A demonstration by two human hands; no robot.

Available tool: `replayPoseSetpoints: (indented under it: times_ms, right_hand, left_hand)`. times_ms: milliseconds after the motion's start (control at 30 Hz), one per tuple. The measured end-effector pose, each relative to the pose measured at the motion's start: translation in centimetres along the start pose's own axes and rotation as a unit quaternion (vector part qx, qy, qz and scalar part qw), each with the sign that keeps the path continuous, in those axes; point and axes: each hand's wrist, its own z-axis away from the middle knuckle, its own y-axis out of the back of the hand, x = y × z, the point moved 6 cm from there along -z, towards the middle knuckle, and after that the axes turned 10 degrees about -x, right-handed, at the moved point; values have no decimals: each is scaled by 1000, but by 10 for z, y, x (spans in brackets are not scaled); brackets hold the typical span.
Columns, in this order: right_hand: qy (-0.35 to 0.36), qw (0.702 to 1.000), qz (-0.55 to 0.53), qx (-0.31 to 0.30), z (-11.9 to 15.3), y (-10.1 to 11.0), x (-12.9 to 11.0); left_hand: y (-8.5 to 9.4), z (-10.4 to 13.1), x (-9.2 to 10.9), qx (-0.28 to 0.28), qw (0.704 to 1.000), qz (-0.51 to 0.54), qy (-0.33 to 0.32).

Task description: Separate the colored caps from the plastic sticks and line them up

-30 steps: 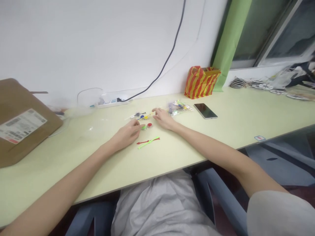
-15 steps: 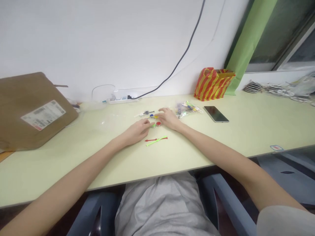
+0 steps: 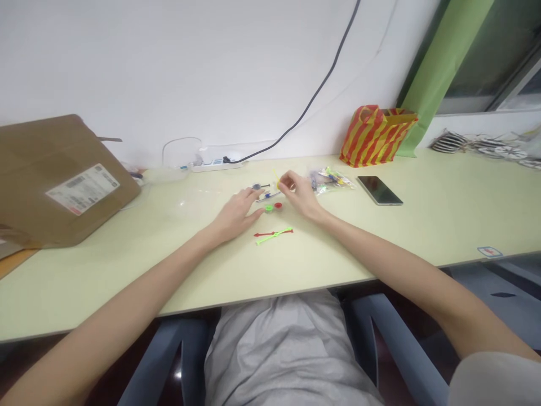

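My right hand (image 3: 301, 195) is raised a little, its fingertips pinched on a yellow plastic spinner piece (image 3: 278, 184) with a thin pointed part sticking up. My left hand (image 3: 237, 214) rests on the table with thumb and fingers apart. Close to its thumb tip is a small green round piece (image 3: 269, 208); a red round piece (image 3: 278, 206) lies right beside it. Behind them are a blue piece (image 3: 267, 195) and a dark round piece (image 3: 256, 186) with a black arrow. Nearer the front edge, a red arrow (image 3: 262, 234) and a light-green arrow (image 3: 270, 237) lie crossed.
Right of my hands lies a clear bag of coloured parts (image 3: 332, 179), then a phone (image 3: 379, 190) and a striped bag (image 3: 376, 138). A cardboard box (image 3: 38, 186) stands left. A power strip (image 3: 215, 164) with a black cable (image 3: 313, 98) runs along the wall.
My right hand has lifted the yellow piece up from among the small parts. My left hand's fingers have spread beside the green piece. The view has shifted slightly.
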Motion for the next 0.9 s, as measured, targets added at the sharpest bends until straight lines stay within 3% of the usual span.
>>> replayPoseSetpoints:
  times_ms: [100, 267, 467, 700, 800, 900]
  right_hand:
    - [25, 995, -81, -47, 10, -16, -33]
    - [78, 985, -105, -109, 24, -29, -74]
    - [41, 973, -168, -155, 25, -16, -73]
    - [6, 920, -306, -244, 30, -20, -77]
    - [12, 927, -291, -236, 29, -21, -76]
    - [25, 957, -208, -202, 26, -19, -69]
  left_hand:
    - [5, 0, 1, 37, 999, 34, -3]
    - [7, 2, 5, 50, 993, 99, -33]
    - [10, 3, 22, 12, 994, 75, -84]
    - [14, 5, 29, 7, 992, 73, -101]
    - [15, 5, 24, 28, 995, 40, -82]
    - [18, 6, 16, 67, 996, 6, -51]
